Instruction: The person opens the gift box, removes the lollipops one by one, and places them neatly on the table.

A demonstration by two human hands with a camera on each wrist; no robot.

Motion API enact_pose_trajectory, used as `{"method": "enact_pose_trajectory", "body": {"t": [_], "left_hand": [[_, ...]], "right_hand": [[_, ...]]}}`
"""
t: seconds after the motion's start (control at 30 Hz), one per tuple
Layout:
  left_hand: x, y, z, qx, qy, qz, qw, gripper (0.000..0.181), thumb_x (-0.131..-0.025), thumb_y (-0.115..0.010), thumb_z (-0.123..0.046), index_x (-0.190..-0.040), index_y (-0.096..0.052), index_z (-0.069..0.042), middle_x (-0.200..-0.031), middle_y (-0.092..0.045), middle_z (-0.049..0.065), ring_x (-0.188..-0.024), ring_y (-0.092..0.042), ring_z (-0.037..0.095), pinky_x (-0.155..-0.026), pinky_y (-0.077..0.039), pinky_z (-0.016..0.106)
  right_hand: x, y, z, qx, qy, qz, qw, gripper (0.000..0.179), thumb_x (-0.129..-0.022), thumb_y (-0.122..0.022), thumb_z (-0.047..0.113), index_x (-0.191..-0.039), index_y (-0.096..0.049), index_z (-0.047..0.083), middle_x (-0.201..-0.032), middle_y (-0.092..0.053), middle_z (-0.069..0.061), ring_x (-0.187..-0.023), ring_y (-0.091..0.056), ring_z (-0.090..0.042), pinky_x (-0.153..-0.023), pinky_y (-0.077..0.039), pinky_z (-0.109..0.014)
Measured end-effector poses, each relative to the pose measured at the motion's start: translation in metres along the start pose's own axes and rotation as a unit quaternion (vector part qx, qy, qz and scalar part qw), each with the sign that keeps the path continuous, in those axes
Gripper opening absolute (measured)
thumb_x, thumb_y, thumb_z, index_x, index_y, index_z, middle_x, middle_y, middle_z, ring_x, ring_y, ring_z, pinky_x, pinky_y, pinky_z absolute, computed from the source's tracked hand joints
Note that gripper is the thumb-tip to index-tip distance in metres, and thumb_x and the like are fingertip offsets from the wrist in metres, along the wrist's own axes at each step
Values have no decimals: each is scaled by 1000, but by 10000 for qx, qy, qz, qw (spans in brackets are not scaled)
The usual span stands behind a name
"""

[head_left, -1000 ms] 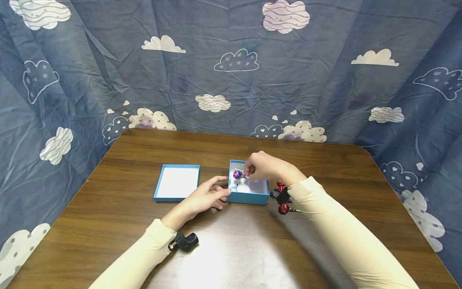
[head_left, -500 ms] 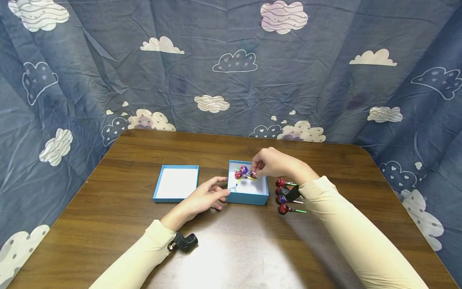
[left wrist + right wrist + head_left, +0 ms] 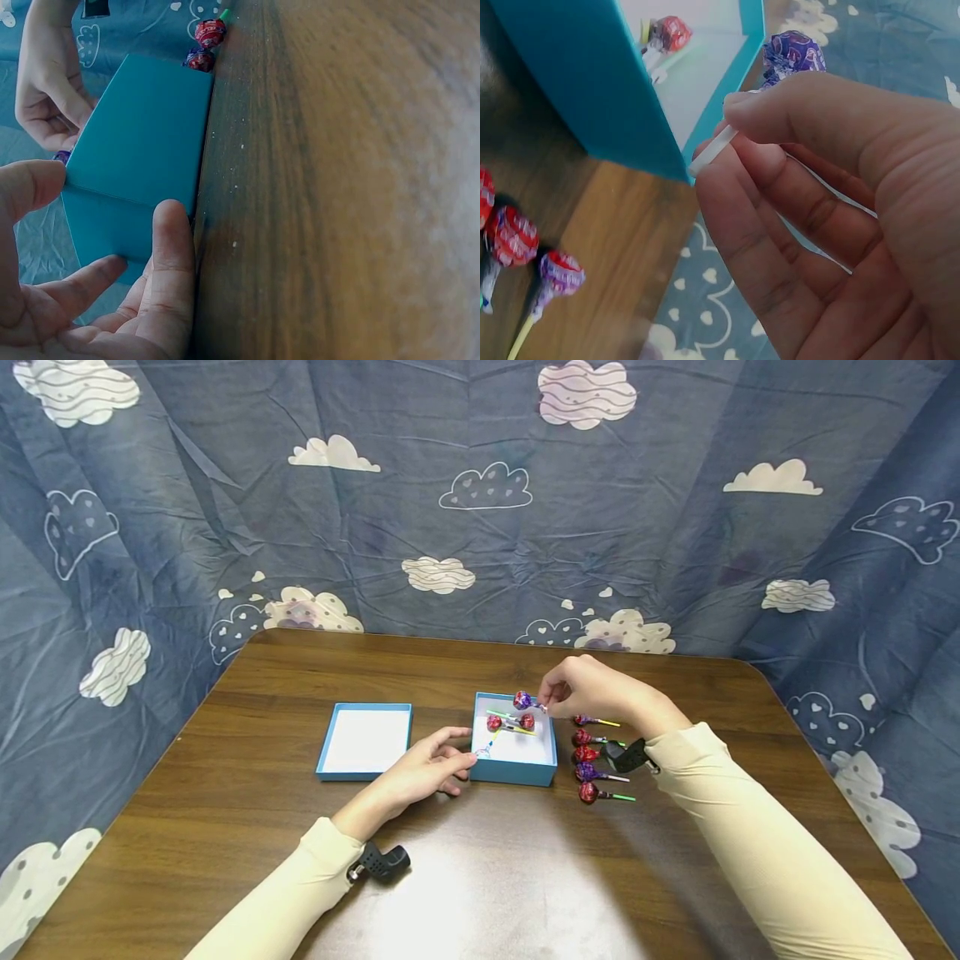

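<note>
My right hand point(image 3: 588, 693) pinches a purple-wrapped lollipop point(image 3: 522, 700) by its white stick, over the back right part of the blue box point(image 3: 517, 772). In the right wrist view the stick point(image 3: 714, 150) runs between thumb and fingertips. Inside the box lie several lollipops, among them a red one point(image 3: 494, 723) and another red one point(image 3: 528, 722). My left hand point(image 3: 429, 768) is at the box's left side, its fingers loosely extended. The left wrist view has the fingertips point(image 3: 172, 217) against the box's blue wall.
Right of the box, several lollipops lie in a column, with a red one point(image 3: 588, 792) nearest. A blue-rimmed lid point(image 3: 366, 739) with a white inside lies left of the box. The wooden table point(image 3: 480, 860) meets a cloud-print curtain point(image 3: 480, 527) at the back.
My right hand has moved right and back from the middle of the box, drawing the purple lollipop along. The lollipop column beside the box is now less covered. My left hand stays put.
</note>
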State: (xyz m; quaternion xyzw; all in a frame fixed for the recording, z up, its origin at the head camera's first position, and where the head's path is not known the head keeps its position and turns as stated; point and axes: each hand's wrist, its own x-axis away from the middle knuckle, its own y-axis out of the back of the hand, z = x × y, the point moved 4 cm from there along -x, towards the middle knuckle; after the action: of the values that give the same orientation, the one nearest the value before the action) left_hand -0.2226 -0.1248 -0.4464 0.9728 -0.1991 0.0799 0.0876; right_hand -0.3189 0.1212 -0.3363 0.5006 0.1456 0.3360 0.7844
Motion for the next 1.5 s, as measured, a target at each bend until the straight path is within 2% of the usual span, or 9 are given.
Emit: {"method": "enact_pose_trajectory", "body": {"t": [0.3,0.5,0.73,0.87,1.03,1.2,1.33,1.5], "left_hand": [[-1,0,1,18,-10,19,10000,62,-108,-66,-27,-161,-41,-5,-111,-68,12,-97,-68,17,-81,-65,30],[-1,0,1,-17,8,7,10000,62,-108,-66,-27,-161,-42,-6,-112,-68,12,-97,-68,17,-81,-65,30],[-1,0,1,-50,-28,18,10000,62,-108,-66,-28,-161,-42,-6,-113,-69,13,-97,-69,18,-82,-65,31],[-1,0,2,-41,-45,18,10000,62,-108,-66,-28,-161,-42,-5,-112,-69,13,-96,-69,18,-82,-65,31],[-2,0,3,-19,-59,13,10000,62,-108,-66,-27,-161,-42,-5,-111,-69,12,-96,-69,17,-81,-65,31],[-2,0,3,-41,-50,15,10000,63,-108,-66,-28,-161,-42,-5,-112,-69,12,-97,-69,17,-81,-65,31],[-2,0,3,-49,-51,20,10000,63,-108,-66,-28,-161,-41,-4,-111,-69,12,-97,-69,17,-81,-65,31],[-2,0,3,-49,-50,12,10000,63,-108,-66,-28,-161,-41,-4,-111,-69,12,-96,-69,17,-81,-65,31]], "right_hand": [[13,9,-11,-1,-143,-52,9999,8,-89,-77,2,-92,-80,9,-83,-76,1,-77,-67,-11,-72,-58,-28],[22,13,-19,5,-139,-187,9997,13,-88,-73,1,-88,-78,12,-80,-76,0,-75,-67,-11,-71,-56,-25],[30,17,-30,35,-292,-237,9993,13,-87,-71,0,-90,-79,10,-80,-76,0,-75,-66,-11,-70,-55,-25],[35,19,-35,61,-421,-244,9988,15,-86,-70,1,-88,-79,13,-80,-75,1,-75,-65,-12,-70,-54,-26],[39,21,-43,219,-381,-335,9985,14,-89,-74,3,-85,-78,16,-81,-75,2,-76,-66,-10,-71,-55,-26],[45,23,-56,228,-517,-369,9977,14,-89,-74,2,-85,-78,15,-81,-75,2,-75,-63,-9,-71,-53,-26],[52,23,-67,220,-690,-395,9966,16,-87,-72,3,-83,-76,18,-76,-69,5,-71,-57,-9,-67,-47,-25],[59,23,-81,233,-698,-413,9964,14,-86,-73,2,-84,-77,16,-75,-70,7,-71,-58,-8,-67,-48,-24]]}}
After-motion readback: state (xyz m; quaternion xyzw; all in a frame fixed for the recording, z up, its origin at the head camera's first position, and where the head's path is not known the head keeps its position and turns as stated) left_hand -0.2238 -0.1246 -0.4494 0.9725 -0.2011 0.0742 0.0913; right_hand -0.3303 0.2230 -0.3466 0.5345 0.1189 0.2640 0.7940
